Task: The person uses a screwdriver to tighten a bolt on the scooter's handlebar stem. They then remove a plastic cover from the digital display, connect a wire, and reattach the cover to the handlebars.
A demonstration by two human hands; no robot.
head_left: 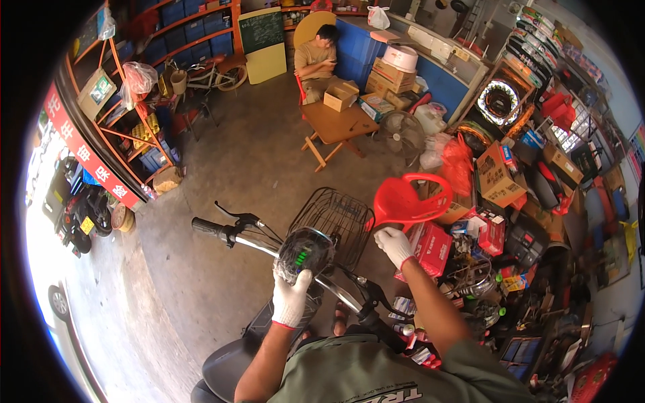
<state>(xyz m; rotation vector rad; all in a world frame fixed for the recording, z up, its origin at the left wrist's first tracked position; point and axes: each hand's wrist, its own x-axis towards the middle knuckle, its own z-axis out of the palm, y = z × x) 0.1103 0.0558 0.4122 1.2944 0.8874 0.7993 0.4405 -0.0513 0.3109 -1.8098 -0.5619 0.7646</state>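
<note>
An electric bike's handlebar (259, 245) stands in front of me, with a wire basket (334, 211) beyond it. At its middle sits a round dark display unit (306, 254) with small green lit bars. My left hand (291, 300), in a white glove, grips the unit's near side, thumb on top. My right hand (394, 246), also gloved, is raised beside the basket, in front of a red plastic chair (411, 201). Its fingers are curled together; whatever may be between them is too small to tell. The black left grip (209, 228) and brake lever are untouched.
A folding wooden table (339, 122) bears a cardboard box; a person (319, 64) sits behind it. Red boxes (430, 248), cartons and loose parts crowd my right. The bike's black seat (232, 359) is at lower left. Orange shelves (111, 124) stand at far left.
</note>
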